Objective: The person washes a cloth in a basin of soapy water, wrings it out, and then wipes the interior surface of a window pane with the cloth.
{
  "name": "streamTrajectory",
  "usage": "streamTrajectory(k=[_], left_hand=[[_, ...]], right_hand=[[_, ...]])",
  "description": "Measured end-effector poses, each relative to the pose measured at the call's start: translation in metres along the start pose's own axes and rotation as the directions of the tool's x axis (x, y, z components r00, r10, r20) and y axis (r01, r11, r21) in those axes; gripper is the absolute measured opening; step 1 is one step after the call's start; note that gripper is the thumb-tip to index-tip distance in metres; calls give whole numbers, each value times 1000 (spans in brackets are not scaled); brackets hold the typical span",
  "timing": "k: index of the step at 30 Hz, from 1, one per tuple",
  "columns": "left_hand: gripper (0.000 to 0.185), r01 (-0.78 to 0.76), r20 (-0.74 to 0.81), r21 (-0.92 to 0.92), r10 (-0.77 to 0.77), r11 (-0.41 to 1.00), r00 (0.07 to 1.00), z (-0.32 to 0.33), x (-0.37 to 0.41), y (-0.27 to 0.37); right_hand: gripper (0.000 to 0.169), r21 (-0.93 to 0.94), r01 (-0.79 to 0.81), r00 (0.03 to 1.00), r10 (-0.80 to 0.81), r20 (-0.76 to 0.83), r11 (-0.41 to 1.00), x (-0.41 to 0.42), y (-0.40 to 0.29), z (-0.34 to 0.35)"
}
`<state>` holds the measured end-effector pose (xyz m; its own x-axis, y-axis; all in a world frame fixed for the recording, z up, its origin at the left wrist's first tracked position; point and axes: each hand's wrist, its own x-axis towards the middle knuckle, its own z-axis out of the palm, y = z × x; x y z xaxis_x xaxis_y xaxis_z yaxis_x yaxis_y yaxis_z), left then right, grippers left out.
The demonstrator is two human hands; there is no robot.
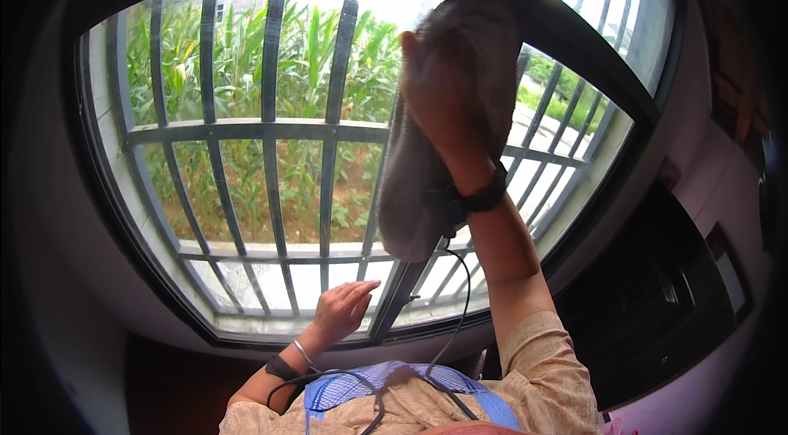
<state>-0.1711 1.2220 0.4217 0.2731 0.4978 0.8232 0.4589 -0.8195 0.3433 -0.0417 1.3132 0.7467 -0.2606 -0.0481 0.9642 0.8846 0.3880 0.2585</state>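
Observation:
My right hand (pixel 442 99) is raised high and pressed on a grey-brown cloth (pixel 406 213), its thumb at the cloth's left edge. The cloth hangs long and flat against the sliding window (pixel 301 186), covering part of the dark upright where the panes meet. Whether my right fingers curl around it is hard to see in shadow. Lower down, my left hand (pixel 343 310) holds nothing; its fingers are stretched out in front of the lower window pane, left of the dark upright frame (pixel 386 310). Contact with the glass cannot be made out.
Metal bars (pixel 269 65) stand outside the glass, with tall maize plants (pixel 314 47) beyond. A small latch (pixel 414 298) sits on the upright. Black cables (pixel 463 299) run from my wrist straps across my chest. A dark, glossy panel (pixel 640 306) is at the right.

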Motion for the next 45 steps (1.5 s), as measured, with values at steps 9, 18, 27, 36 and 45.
streamTrajectory(k=[9,18,27,36,45], left_hand=[[28,-71,63,-136,81,988,995,3,25,1],[29,-17,28,-61,19,998,999,-32,-24,6],[20,372,-78,28,-369,928,926,-77,-105,-2],[23,695,-210,-103,-699,711,684,-53,-115,8],[23,807,-115,-300,-859,509,499,-21,-136,14]], right_hand=[[29,625,160,966,-250,58,764,3,-109,80],[57,764,-113,626,-552,551,635,-164,-129,30],[32,46,-999,42,-304,952,9,-445,-103,-19],[23,-56,-958,108,-534,838,-282,-342,-88,-43],[20,-340,-834,-211,-318,924,-435,-368,-84,-17]])
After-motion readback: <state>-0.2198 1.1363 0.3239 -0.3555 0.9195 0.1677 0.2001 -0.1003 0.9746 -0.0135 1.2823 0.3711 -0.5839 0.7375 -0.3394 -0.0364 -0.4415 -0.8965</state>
